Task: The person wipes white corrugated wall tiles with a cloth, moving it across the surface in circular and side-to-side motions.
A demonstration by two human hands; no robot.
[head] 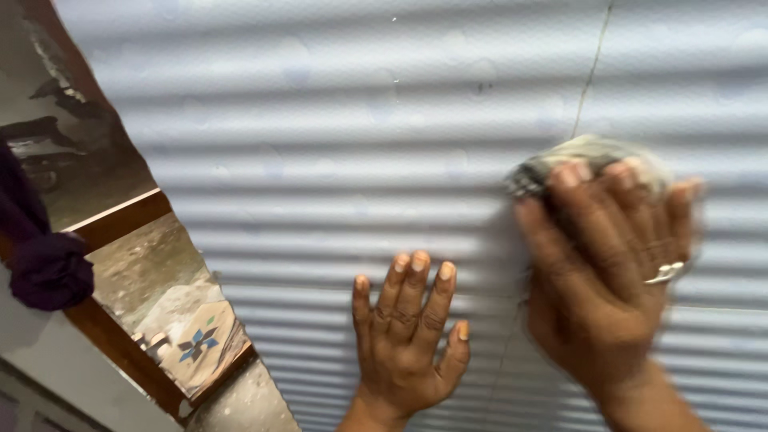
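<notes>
One grey scrubbing pad (588, 160) pressed under right hand (612, 264), fingers spread over it, left hand (408, 336) open flat on one corrugated metal sheet (336, 144)

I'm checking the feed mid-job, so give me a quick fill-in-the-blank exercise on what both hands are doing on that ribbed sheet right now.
1. The left hand lies flat with ____ fingers against the corrugated sheet.
2. The right hand presses a grey ____ against the sheet.
3. A silver ____ sits on a finger of the right hand.
4. The hand that looks motion-blurred is the ____ one.

Missing words: spread; scrubbing pad; ring; right
</notes>
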